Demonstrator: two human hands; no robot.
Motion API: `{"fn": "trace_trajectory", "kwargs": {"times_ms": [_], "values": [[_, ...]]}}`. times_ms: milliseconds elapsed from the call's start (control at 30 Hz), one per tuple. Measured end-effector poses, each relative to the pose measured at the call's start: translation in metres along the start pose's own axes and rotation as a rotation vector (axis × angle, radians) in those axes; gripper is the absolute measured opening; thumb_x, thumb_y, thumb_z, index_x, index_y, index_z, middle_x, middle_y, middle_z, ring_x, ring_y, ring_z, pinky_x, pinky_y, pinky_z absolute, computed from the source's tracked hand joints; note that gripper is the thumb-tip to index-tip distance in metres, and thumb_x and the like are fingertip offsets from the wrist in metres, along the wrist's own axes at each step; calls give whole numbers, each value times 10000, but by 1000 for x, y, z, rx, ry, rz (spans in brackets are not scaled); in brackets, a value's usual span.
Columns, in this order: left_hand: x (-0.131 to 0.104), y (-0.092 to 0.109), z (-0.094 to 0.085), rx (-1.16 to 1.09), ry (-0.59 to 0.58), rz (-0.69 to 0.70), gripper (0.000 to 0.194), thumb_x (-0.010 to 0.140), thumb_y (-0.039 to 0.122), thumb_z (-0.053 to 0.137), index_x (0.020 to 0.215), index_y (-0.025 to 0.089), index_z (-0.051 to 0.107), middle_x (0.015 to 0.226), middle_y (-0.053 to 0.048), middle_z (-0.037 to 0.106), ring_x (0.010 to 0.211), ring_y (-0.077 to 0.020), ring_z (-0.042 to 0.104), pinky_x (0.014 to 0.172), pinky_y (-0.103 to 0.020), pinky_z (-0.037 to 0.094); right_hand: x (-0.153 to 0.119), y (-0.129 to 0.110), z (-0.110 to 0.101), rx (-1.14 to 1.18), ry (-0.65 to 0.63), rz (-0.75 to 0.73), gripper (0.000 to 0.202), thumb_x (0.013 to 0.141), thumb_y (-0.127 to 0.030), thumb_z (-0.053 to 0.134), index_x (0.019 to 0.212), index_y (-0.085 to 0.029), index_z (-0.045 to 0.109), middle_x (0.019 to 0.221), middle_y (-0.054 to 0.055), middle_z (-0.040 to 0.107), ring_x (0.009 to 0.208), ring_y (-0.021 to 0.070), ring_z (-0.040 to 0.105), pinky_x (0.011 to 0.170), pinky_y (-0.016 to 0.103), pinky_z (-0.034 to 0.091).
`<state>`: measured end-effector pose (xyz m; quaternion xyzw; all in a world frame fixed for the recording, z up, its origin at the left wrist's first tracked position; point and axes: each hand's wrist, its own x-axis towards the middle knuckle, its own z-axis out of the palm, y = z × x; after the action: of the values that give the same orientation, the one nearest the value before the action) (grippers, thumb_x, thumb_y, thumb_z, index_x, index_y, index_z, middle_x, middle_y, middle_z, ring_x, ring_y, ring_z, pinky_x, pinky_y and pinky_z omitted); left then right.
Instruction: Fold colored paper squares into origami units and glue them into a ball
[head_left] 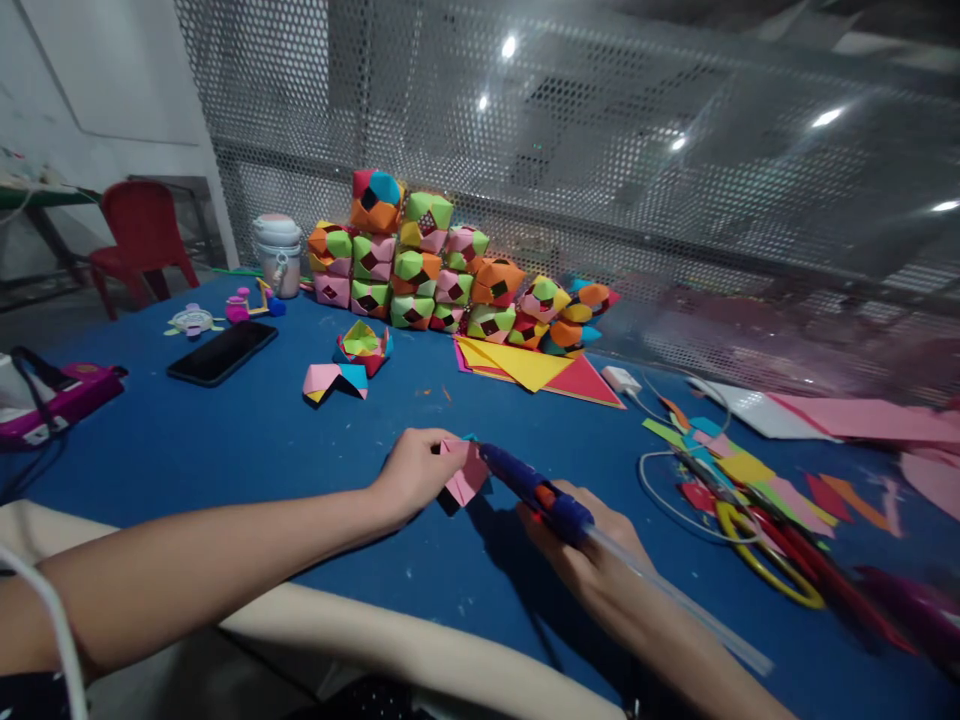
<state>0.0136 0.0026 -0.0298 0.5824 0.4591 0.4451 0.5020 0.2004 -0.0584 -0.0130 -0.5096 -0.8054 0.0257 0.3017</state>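
My left hand [417,472] pinches a folded pink paper piece [466,474] just above the blue tabletop. In my right hand [592,535] is a blue hot glue gun [536,490], with a clear glue stick [675,595] sticking out of its back end. The gun's nozzle points left and meets the upper edge of the pink paper, where a bit of teal shows. Whether glue is coming out is too small to see. Beyond my left hand lie a pink and blue folded paper strip [335,380] and a partly built colourful paper cup shape [364,346].
Stacked multicoloured paper balls [416,270] line the back by a perforated metal screen. Coloured sheets [540,368], scissors [772,560] and paper scraps [742,468] lie to the right with a white cable. A phone [223,352], jar [278,255] and purple power strip [64,400] are left.
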Motion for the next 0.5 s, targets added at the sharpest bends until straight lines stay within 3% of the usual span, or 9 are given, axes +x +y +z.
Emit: {"fn": "trace_trajectory", "kwargs": {"times_ms": [500], "values": [[2, 1, 0, 20, -15, -2, 184, 680, 228, 524, 656, 134, 681, 573, -11, 598, 500, -112, 472, 467, -207, 331, 2, -7, -3, -89, 24, -162, 191, 864, -281, 421, 723, -200, 521, 630, 29, 614, 532, 157, 516, 527, 259, 368]]}}
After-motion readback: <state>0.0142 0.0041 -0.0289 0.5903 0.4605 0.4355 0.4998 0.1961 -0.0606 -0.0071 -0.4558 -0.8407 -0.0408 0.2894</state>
